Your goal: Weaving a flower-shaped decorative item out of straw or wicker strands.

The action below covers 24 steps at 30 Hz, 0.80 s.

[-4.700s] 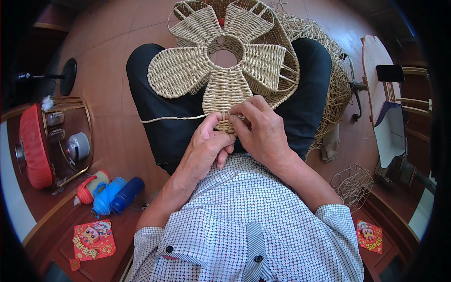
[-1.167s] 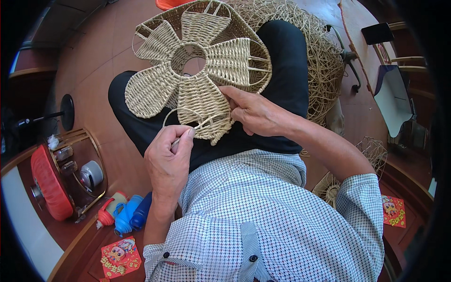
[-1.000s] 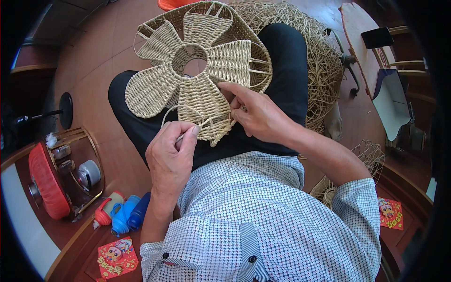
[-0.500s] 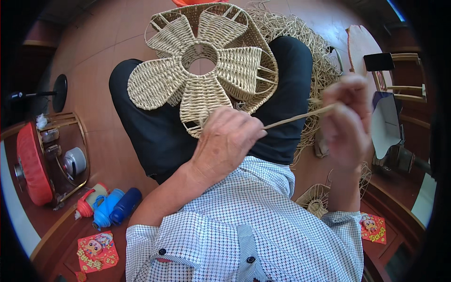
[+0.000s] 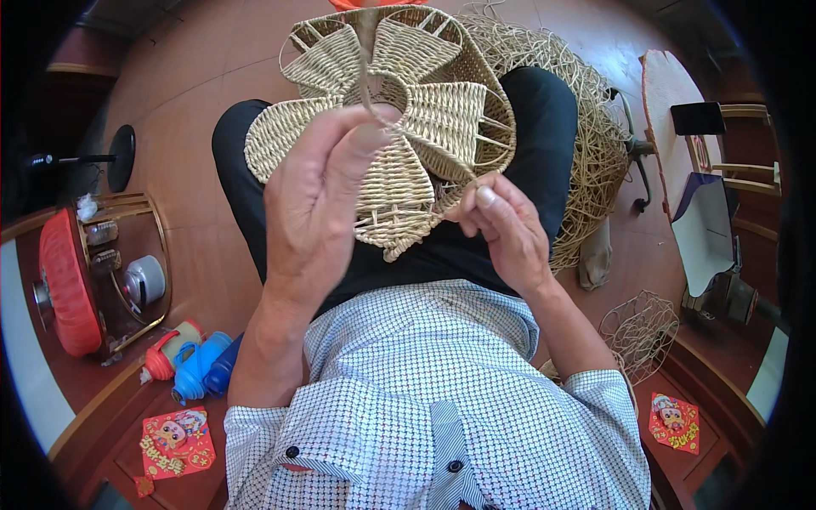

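Observation:
A flower-shaped straw weaving [image 5: 289, 140] with a round hole in its middle rests across my lap. It sits over a larger woven straw piece with a braided rim [image 5: 503, 102]. My left hand [image 5: 310, 204] is raised above the near left petals and hides part of them; its thumb and fingers pinch a straw cord [image 5: 433, 150]. A loose, blurred length of the cord rises above that hand. The other stretch slants down to my right hand [image 5: 508, 229], whose fingertips close on it beside the near petal [image 5: 395, 200].
Tangled straw cord [image 5: 586, 161] is heaped on the floor beyond my right knee. A red-covered round object [image 5: 66, 285], a small rack and several bottles [image 5: 197, 365] are at my left. At the right stand a board [image 5: 667, 127] and a phone-like black slab [image 5: 697, 119].
My left hand has lifted off the near petal and now pinches the cord. My right hand has come inward and down to the weaving from the right. The cord's loose end has swung upward.

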Tool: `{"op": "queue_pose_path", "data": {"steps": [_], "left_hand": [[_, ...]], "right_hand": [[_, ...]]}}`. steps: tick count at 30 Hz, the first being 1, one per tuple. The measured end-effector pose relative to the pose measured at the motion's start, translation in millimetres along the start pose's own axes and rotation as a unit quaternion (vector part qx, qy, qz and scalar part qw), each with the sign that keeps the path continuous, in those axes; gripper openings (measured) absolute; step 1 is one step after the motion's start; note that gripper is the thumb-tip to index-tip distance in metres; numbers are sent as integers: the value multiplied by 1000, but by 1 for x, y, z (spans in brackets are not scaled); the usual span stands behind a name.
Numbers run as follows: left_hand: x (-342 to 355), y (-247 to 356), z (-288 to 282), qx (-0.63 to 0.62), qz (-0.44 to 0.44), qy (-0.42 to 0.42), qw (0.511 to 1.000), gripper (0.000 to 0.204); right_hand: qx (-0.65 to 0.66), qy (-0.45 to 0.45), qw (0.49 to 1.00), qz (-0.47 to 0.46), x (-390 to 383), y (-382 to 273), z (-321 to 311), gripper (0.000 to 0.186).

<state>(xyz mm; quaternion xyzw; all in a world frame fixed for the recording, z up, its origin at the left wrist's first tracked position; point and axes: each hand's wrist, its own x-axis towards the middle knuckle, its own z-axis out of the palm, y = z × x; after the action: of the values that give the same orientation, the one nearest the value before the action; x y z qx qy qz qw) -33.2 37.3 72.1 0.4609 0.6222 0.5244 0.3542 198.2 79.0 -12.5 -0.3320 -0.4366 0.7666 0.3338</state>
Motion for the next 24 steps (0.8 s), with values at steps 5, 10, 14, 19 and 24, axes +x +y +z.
{"op": "queue_pose_path", "data": {"steps": [5, 10, 14, 19, 24], "left_hand": [[-45, -48, -15, 251, 22, -46, 967, 14], [-63, -55, 0, 337, 85, -38, 937, 14], [-66, -56, 3, 324, 46, -50, 944, 15], [-60, -53, 1, 366, 109, -88, 920, 17], [-56, -56, 10, 335, 131, -70, 931, 16]], "right_hand": [[44, 17, 999, 5, 8, 5, -14, 28], [28, 24, 999, 8, 16, 0, -12, 31], [32, 32, 999, 17, 18, -3, -11, 32], [23, 54, 998, 24, 19, -5, -10, 31], [49, 60, 997, 13, 18, -8, -10, 32]]}}
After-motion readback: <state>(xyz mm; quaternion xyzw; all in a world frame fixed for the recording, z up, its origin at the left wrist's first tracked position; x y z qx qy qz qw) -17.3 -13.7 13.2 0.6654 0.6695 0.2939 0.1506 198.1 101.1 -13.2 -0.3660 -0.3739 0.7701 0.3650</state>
